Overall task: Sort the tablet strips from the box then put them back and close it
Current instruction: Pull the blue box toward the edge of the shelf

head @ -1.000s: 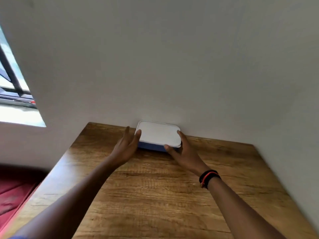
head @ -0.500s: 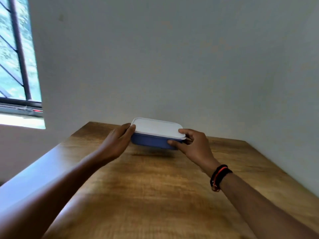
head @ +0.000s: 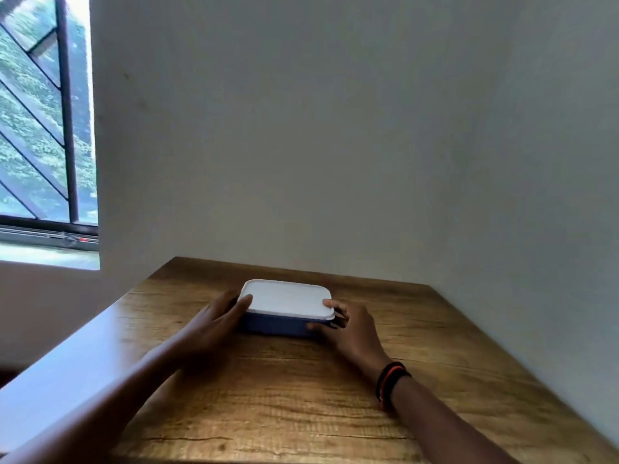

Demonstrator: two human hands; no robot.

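The box [head: 278, 324] sat on the worktop [head: 301, 396] near the wall [head: 335, 162], lid [head: 286, 298] on. The left hand [head: 214, 324] gripped its left end; the right hand [head: 353, 329] pinched its right end. Step judged: opening. Next, lift one lid corner while steadying the box.

The box [head: 278, 324] sits on the table [head: 301, 413], toward its far edge and near the wall [head: 335, 145] behind, with the lid [head: 286, 299] on top. Our left hand [head: 214, 324] grips the box's left end and our right hand [head: 351, 329] its right end. A band [head: 390, 383] circles our right wrist. A window [head: 43, 128] stands far left, beyond the table.
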